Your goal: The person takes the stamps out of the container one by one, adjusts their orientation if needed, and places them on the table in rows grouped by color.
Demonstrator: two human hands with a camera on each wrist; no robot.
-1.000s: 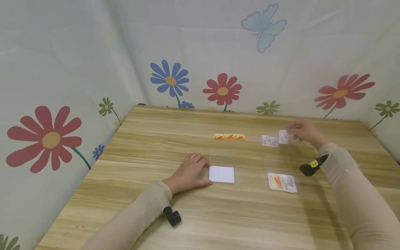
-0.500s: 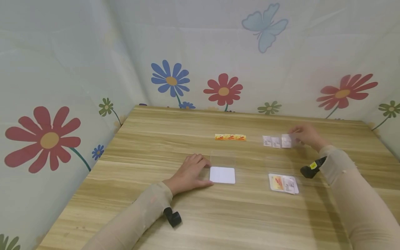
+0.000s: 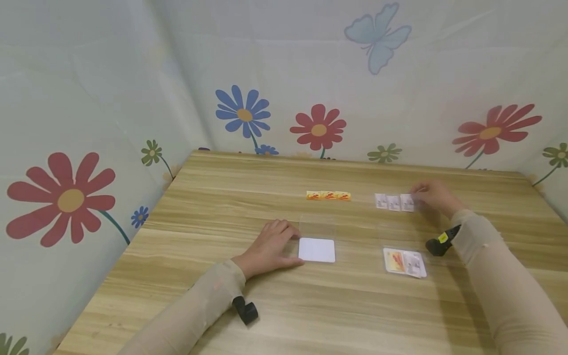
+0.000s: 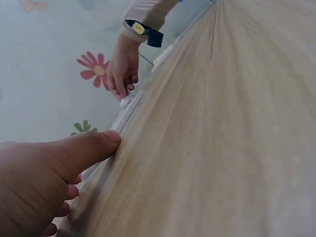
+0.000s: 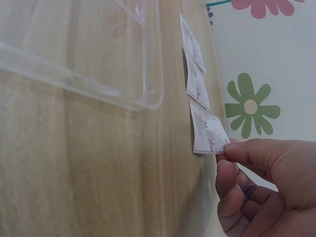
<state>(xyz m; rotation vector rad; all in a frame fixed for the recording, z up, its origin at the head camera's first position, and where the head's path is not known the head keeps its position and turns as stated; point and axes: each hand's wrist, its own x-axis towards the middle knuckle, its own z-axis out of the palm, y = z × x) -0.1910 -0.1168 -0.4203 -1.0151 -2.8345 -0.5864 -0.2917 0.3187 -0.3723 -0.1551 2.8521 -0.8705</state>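
Note:
In the head view, my right hand (image 3: 436,197) is at the far right of the table. Its thumb and fingers pinch the outer edge of a white printed sachet (image 5: 210,132) with serrated ends, as the right wrist view shows. Two matching sachets (image 5: 196,81) lie in line with it. My left hand (image 3: 271,246) rests at the left side of a clear plastic case with a white panel (image 3: 317,250), thumb by the near corner and forefinger farther back. In the left wrist view, the thumb (image 4: 101,145) lies along the case's edge.
Nearer on the right stands another clear case (image 3: 406,263), with a yellow-orange sachet and a white one on its white base. Three yellow-orange sachets (image 3: 328,195) lie in a row at the back middle. Flowered cloth (image 3: 275,74) hangs behind the wooden table (image 3: 350,315).
My right hand has brought its white sachet down and towards me, level with the other two, making a row of three. My left hand has stayed beside the case.

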